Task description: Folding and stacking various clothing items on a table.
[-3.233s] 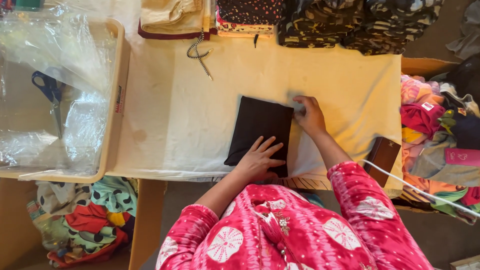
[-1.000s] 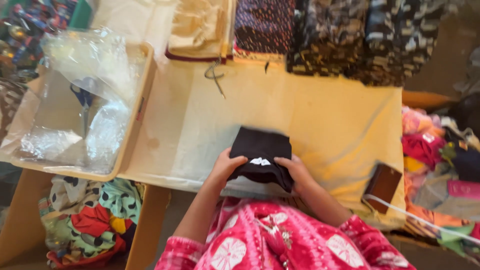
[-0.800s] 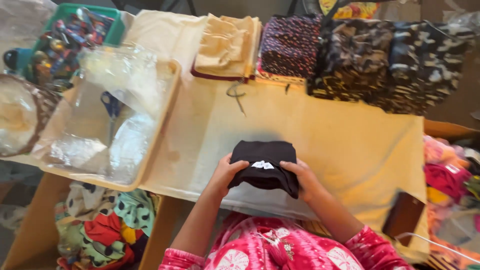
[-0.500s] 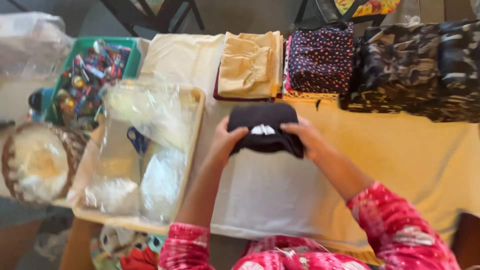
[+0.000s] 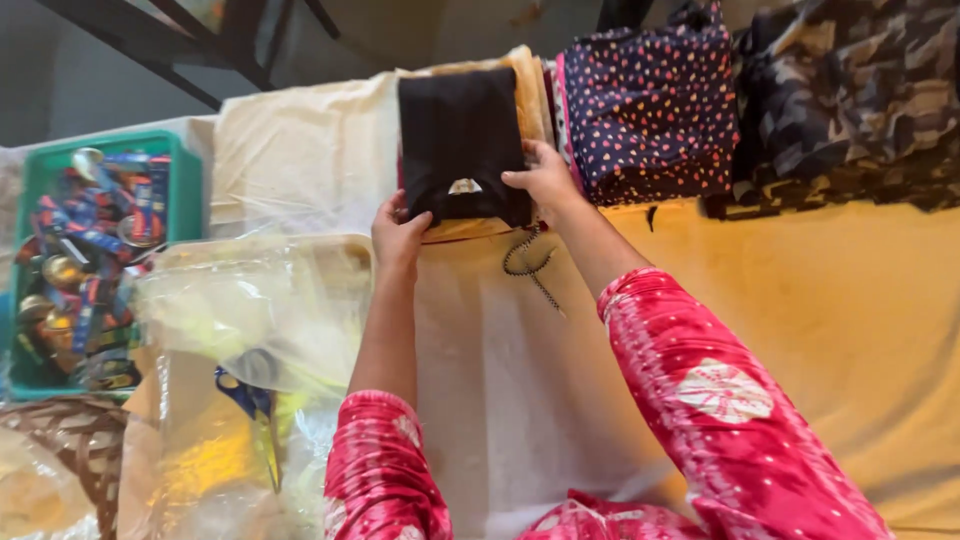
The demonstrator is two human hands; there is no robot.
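Note:
A folded black garment (image 5: 462, 140) with a small white label lies on top of a tan folded fabric pile (image 5: 527, 85) at the far side of the table. My left hand (image 5: 398, 232) grips its near left corner. My right hand (image 5: 543, 176) holds its near right edge. Both arms are in red patterned sleeves and reach forward over the cream table cover (image 5: 800, 320).
A navy dotted fabric stack (image 5: 648, 105) and camouflage fabric (image 5: 850, 100) lie to the right. A black cord (image 5: 530, 265) rests under my right wrist. On the left are clear plastic bags (image 5: 250, 330), blue scissors (image 5: 250, 395), a green crate of small items (image 5: 90, 260) and a woven basket (image 5: 70, 445).
Both hands lifted the folded black garment from the table's near edge and carried it forward onto the tan fabric pile at the far side.

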